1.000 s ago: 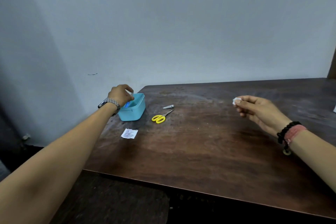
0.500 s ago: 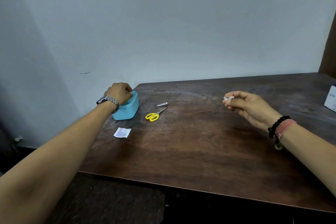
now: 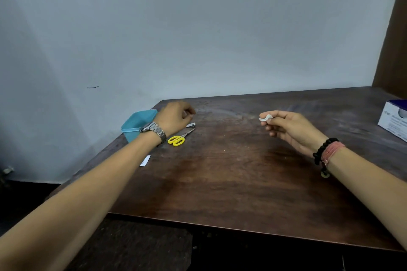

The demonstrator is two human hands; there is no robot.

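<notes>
White scrap (image 3: 265, 118) sits pinched at the right hand's (image 3: 293, 131) thumb and forefinger tips, one o'clock over the table (image 3: 220, 187). Left hand (image 3: 174, 119), curled and blurred at ten o'clock, is beside the blue tub (image 3: 134, 121). Its grip and the tub's contents cannot be told.

Dim cool light, soft sheen on the table (image 3: 231, 178), faint shadow under the right hand (image 3: 290, 127), left hand (image 3: 174, 116) motion-blurred, wide-angle edge distortion

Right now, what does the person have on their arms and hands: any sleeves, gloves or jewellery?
No sleeves or gloves: both forearms are bare. The left hand has a silver metal-link wristwatch at its wrist. The right hand has a black bead bracelet beside a pinkish-red thread band, with a small round charm hanging below. No rings visible.
</notes>
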